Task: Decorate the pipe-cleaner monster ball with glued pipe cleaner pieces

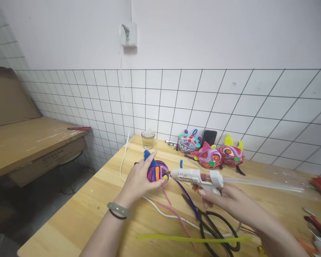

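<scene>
My left hand point(140, 175) is closed around a small striped craft figure point(157, 172) with pink, orange and blue bands, a yellow spot and a fuzzy blue piece on top. In my right hand point(226, 196) is a white hot glue gun point(196, 176), a long clear glue stick point(264, 184) sticking out of its back. The gun's nozzle points left and is at the figure's right side; whether it touches cannot be told. Black-handled scissors point(214, 228) lie below the gun. Beside them are a purple pipe cleaner point(188, 200), a pink one point(176, 213) and a yellow one point(182, 238).
Finished-looking colourful figures point(210, 157) stand at the back near a phone point(209, 136). A lidded glass cup point(148, 139) sits at the back left corner. A white cord runs from the wall socket point(129, 35) across the table. A cardboard-covered desk point(29, 142) stands left.
</scene>
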Demonstrator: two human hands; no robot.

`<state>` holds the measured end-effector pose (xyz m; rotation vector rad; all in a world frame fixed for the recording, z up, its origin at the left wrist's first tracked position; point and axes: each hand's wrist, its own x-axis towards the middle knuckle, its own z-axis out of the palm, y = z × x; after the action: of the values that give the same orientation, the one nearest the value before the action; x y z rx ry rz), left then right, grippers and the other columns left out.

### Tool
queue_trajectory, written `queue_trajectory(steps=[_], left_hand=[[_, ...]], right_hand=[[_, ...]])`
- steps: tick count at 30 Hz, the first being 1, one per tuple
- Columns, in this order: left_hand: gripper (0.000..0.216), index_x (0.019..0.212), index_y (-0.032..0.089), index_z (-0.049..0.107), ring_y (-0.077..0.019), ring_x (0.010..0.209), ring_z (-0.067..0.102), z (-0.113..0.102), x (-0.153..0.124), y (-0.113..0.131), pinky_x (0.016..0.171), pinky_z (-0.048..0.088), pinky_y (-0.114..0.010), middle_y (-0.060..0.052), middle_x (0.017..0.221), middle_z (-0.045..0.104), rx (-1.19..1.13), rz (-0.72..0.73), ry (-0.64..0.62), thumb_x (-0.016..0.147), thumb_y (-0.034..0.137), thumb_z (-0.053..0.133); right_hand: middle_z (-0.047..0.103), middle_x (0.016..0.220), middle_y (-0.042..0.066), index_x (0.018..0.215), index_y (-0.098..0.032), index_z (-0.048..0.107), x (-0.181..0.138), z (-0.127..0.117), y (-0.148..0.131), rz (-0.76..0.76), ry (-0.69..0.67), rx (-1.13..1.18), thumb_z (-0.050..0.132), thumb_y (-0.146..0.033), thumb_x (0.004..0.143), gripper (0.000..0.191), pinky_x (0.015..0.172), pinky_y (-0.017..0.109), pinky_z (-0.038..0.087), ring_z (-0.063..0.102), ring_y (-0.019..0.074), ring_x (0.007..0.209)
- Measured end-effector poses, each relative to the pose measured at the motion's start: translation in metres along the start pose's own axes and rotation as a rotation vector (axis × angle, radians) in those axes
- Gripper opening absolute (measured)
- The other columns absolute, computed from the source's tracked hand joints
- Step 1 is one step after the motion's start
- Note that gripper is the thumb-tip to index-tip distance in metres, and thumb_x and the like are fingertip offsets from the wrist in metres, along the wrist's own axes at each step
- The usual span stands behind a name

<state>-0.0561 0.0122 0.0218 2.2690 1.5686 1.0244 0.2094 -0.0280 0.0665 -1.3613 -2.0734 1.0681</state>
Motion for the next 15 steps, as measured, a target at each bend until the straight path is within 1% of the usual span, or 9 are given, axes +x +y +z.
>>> queue_trajectory(steps=[3, 5, 11, 15], left_hand=[[0.091, 0.143, 0.024, 0.027, -0.0286, 0.095, 0.056, -0.0011, 0.0009, 0.0015, 0.084, 0.044, -0.041, -0.010, 0.103, 0.061, 0.011, 0.000, -0.005, 0.066, 0.056, 0.064], [0.091, 0.143, 0.024, 0.027, -0.0281, 0.094, 0.056, -0.0015, 0.0016, 0.0020, 0.083, 0.044, -0.041, -0.010, 0.102, 0.060, 0.017, -0.001, -0.009, 0.066, 0.056, 0.064], [0.092, 0.143, 0.026, 0.026, -0.0266, 0.094, 0.056, 0.0002, 0.0012, -0.0001, 0.083, 0.044, -0.040, -0.009, 0.103, 0.060, 0.014, 0.012, -0.010, 0.066, 0.056, 0.065], [0.092, 0.143, 0.027, 0.025, -0.0265, 0.093, 0.056, 0.0010, -0.0002, -0.0011, 0.082, 0.044, -0.040, -0.008, 0.103, 0.060, 0.031, 0.026, 0.001, 0.066, 0.056, 0.065]], right_hand=[[0.053, 0.073, 0.000, 0.089, -0.021, 0.056, 0.0001, 0.0031, -0.0037, 0.010, -0.042, 0.082, 0.048, -0.052, 0.086, 0.032, 0.065, 0.025, 0.047, 0.055, 0.0174, 0.068], [0.052, 0.073, 0.000, 0.086, -0.021, 0.054, -0.0001, 0.0047, -0.0047, 0.008, -0.039, 0.117, 0.048, -0.051, 0.086, 0.031, 0.064, 0.025, 0.046, 0.053, 0.0160, 0.065], [0.051, 0.067, -0.001, 0.076, -0.021, 0.051, -0.0020, 0.0037, -0.0012, 0.018, -0.014, 0.044, 0.046, -0.050, 0.088, 0.032, 0.063, 0.023, 0.044, 0.050, 0.0150, 0.064], [0.049, 0.066, -0.002, 0.078, -0.021, 0.052, -0.0022, 0.0032, -0.0008, 0.012, -0.023, 0.019, 0.044, -0.051, 0.089, 0.033, 0.062, 0.023, 0.042, 0.049, 0.0143, 0.064]])
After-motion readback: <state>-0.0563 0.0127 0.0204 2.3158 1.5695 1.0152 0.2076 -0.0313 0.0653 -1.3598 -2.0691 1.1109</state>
